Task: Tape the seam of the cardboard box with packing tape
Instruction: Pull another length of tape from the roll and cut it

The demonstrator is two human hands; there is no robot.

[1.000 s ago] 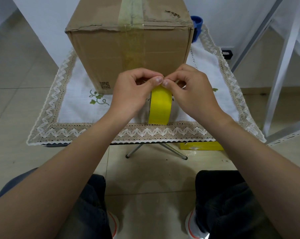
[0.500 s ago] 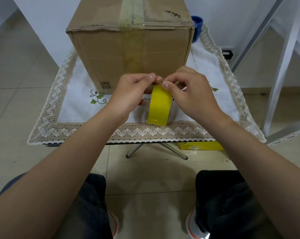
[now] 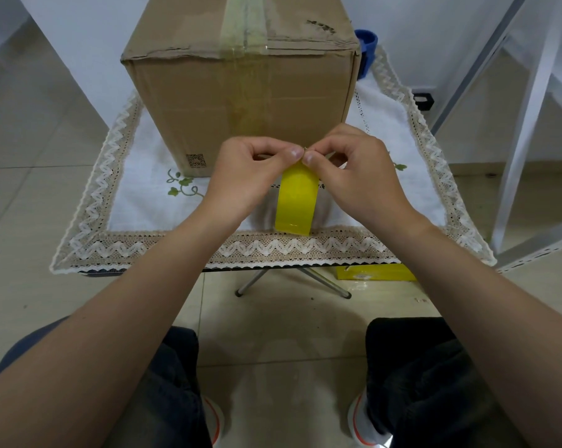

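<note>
Left hand [image 3: 244, 176] and right hand [image 3: 360, 176] both pinch the tape [image 3: 297, 202], right in front of the box [image 3: 208, 101].

Head view: my fingers curl in on both sides and my thumb tips come almost together at the top of the yellow roll, nipping its upper edge. The roll hangs edge-on to me, its low end over the lace border of the cloth [image 3: 137, 189]; I can't tell if it touches down. The box sits on the cloth just behind my knuckles, with a glossy strip [image 3: 245, 24] running along its top seam and down the near face. A blue cup [image 3: 367, 43] peeks out behind the box's right corner. A yellow carton [image 3: 376, 273] lies on the floor under the table's right side.
</note>
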